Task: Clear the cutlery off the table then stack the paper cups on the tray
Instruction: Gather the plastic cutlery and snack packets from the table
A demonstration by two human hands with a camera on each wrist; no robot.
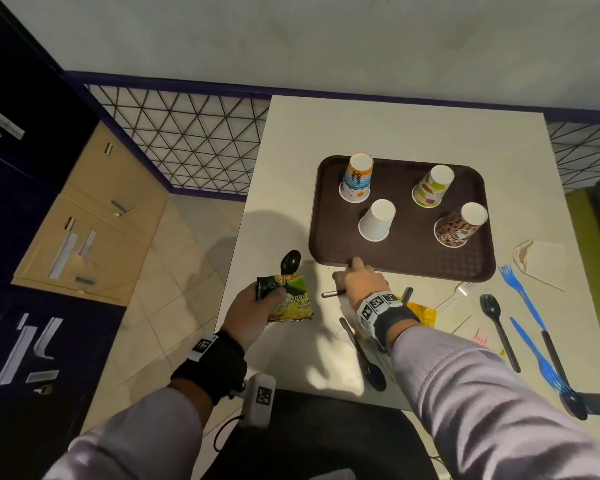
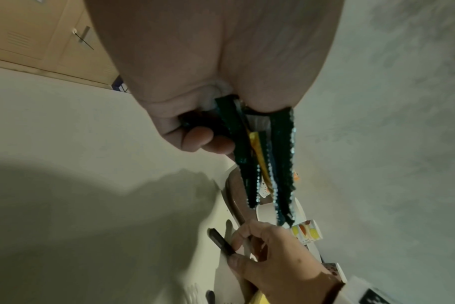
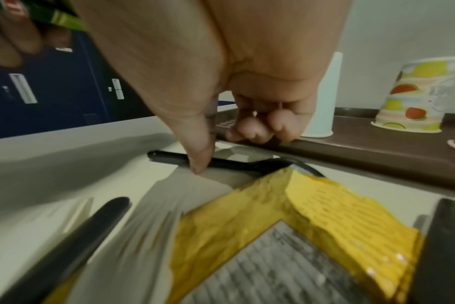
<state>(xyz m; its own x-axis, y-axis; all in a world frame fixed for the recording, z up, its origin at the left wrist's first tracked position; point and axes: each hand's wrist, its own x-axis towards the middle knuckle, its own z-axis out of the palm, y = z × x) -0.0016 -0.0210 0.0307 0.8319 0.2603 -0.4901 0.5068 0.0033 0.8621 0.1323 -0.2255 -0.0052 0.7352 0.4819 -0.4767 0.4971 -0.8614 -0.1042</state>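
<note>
My left hand [image 1: 253, 306] hovers over the table's left edge, gripping a green chip packet [image 1: 290, 296] together with a black spoon [image 1: 290, 261] whose bowl sticks up. My right hand [image 1: 361, 282] is down at the front rim of the brown tray [image 1: 329, 202]. Its thumb [image 3: 198, 164] presses the handle of a black utensil [image 3: 169, 159] lying on the table, and its fingers curl on the far side by the rim. The utensil's head is tucked under a yellow packet [image 3: 286, 216]. Several paper cups stand upside down and apart on the tray, among them a white cup [image 1: 377, 220].
More cutlery lies on the white table: a black spoon [image 1: 364, 355] near the front edge, another black spoon [image 1: 497, 323], blue forks [image 1: 520, 292], a clear fork [image 1: 459, 292]. A napkin [image 1: 541, 261] lies right of the tray. Lockers stand at left.
</note>
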